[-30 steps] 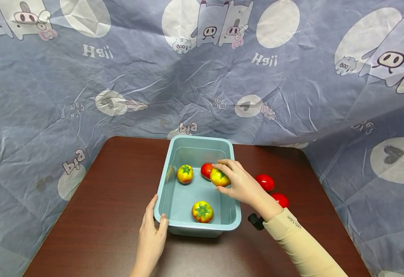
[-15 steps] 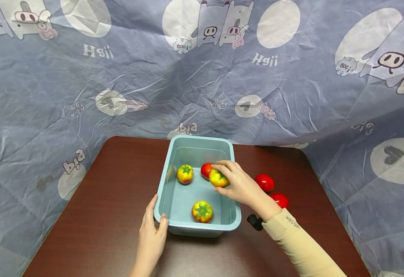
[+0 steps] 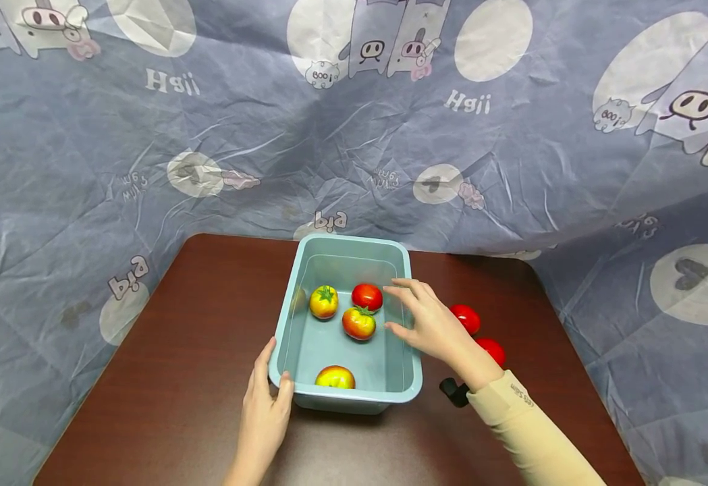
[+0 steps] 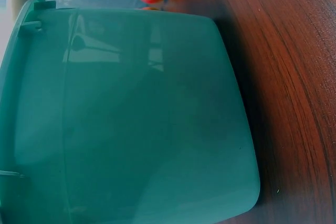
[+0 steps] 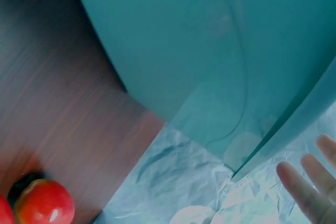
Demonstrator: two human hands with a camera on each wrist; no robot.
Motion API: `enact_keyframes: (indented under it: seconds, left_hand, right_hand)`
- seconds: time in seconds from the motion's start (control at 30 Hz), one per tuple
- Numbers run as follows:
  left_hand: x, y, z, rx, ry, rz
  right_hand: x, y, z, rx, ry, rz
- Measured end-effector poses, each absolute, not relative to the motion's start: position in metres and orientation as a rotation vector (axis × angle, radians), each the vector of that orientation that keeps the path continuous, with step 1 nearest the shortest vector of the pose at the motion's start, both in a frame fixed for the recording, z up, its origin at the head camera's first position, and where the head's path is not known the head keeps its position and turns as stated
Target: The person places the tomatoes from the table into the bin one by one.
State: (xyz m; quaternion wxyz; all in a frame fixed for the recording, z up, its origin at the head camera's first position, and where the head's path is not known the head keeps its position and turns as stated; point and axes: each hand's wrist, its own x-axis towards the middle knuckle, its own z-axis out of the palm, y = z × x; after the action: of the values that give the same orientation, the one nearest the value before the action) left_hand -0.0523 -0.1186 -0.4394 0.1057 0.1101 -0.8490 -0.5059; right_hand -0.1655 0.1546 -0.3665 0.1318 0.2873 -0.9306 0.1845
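Observation:
My left hand [image 3: 264,412] grips the near left corner of a light blue plastic bin [image 3: 416,368], thumb at the rim and fingers along the outside. Above the bin's right side, my right hand [image 3: 429,324] has its fingers spread and holds nothing. Just left of its fingertips, a red-and-yellow tomato [image 3: 359,324] with green leaves lies on the bin floor. A red tomato [image 3: 367,297] sits behind it, and a yellow tomato [image 3: 324,302] to the left. Another yellow-red tomato [image 3: 335,377] rests by the near wall, partly hidden by the rim.
On the brown table [image 3: 208,324], right of the bin, lie two red tomatoes [image 3: 466,318], the nearer one partly behind my right forearm. A black object [image 3: 453,391] shows at my right wrist. A blue patterned sheet [image 3: 329,135] hangs behind and beside the table.
My right hand has let go of the red-and-yellow tomato, which now lies in the bin, and has moved slightly right. The tomato by the near wall has rolled nearer and left.

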Motion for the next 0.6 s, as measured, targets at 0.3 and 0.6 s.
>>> enact_keyframes:
  seconds: [0.3, 0.6]
  left_hand:
    - [-0.053, -0.118, -0.44, 0.346, -2.477, -1.48]
    - [-0.053, -0.118, -0.44, 0.323, -2.488, -1.476]
  right_hand:
    - [-0.164, 0.192, -0.375, 0.713, -2.635, 0.568]
    - [-0.154, 0.232, -0.401, 0.572, -2.647, 0.533]
